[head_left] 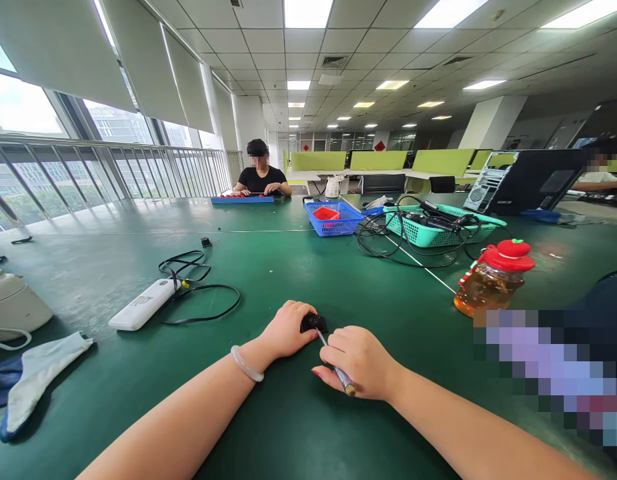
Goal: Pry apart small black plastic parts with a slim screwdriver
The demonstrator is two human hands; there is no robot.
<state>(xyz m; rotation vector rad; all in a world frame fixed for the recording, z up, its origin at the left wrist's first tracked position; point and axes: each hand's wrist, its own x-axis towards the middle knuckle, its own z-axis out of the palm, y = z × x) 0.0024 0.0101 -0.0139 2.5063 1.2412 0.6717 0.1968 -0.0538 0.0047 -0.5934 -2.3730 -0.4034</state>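
Note:
My left hand (289, 328) is closed around a small black block-like part (314, 323) on the green tabletop (268, 427). What exactly the part is cannot be made out. Gripped in my right hand (362, 360) is a thin screwdriver (345, 381) with a greyish handle. Its metal shaft slants away from me, and the tip meets the near side of the black part. Fingers cover some of both the part and the handle.
A white power strip (147, 304) with a black cord lies left, near a work glove (43, 373). Ahead are a blue basket (333, 225) and a green basket (428, 235) of cables. A red-lidded jar (493, 280) stands right. A person (261, 177) works at the far edge.

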